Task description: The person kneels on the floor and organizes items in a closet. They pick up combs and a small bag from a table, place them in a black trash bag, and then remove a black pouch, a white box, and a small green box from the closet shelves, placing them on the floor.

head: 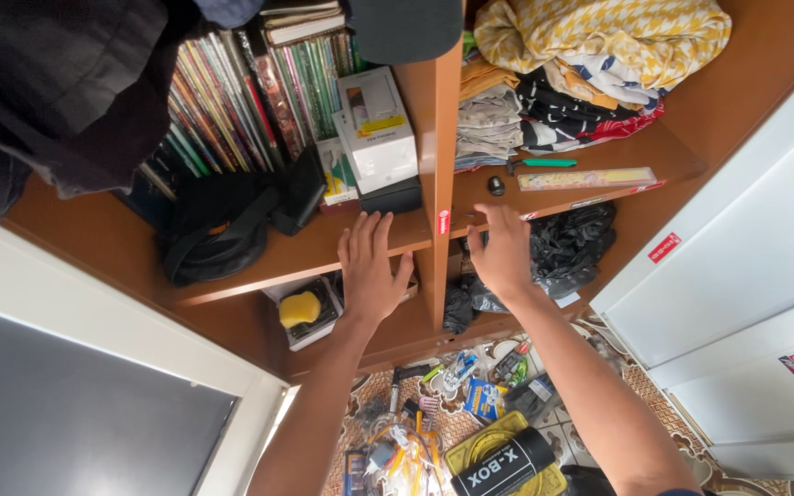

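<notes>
**Both hands on the shelf edge**

On the front edge of the wooden shelf (pixel 323 253), I saw the left hand (pixel 369 271) lying flat, fingers spread and straight, holding nothing. Just above its fingertips sat a small black box (pixel 391 196) with a white box (pixel 377 129) stacked on it, and further left a black bag (pixel 218 230) in front of a row of books (pixel 232 101). Below that hand, on the lower level, a yellow sponge (pixel 300 309) lay in a tray.

Across the upright divider (pixel 436 184), the right hand (pixel 500 253) rested on the same edge, fingers curled loosely over it, gripping no loose item as far as I could tell. Near it lay a small dark round object (pixel 495 186), a green-handled tool (pixel 544 163) and a long flat box (pixel 588 178). Folded clothes (pixel 544 101) were piled behind, and black plastic bags (pixel 567 243) sat underneath.
</notes>
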